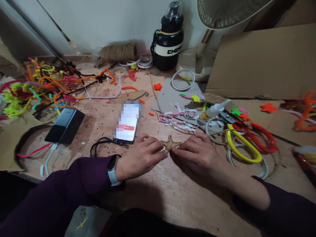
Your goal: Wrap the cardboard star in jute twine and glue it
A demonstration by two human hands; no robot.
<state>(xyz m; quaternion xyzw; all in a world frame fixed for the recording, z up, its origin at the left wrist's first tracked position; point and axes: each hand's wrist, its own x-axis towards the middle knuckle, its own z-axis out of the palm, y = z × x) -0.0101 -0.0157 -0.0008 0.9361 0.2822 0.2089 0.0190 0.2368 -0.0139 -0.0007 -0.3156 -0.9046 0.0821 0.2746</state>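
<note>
A small golden-brown star made of pipe cleaner (171,143) lies on the wooden table (172,191) in front of me. My left hand (140,156) rests palm down to its left, fingertips pinched on the star's lower left arm. My right hand (199,154) comes in from the right, fingertips pressed on the star's lower right arm. Both sleeves are dark purple, and a white watch band (112,169) sits on my left wrist.
A phone (127,126) with a lit screen and a black power bank (65,125) lie to the left. A heap of coloured pipe cleaners (41,85) fills the far left. Yellow and red scissors (243,143), a glue bottle (217,108), tape rings, a twine roll (118,52), a black bottle (169,39), a fan and cardboard (264,62) stand behind and to the right.
</note>
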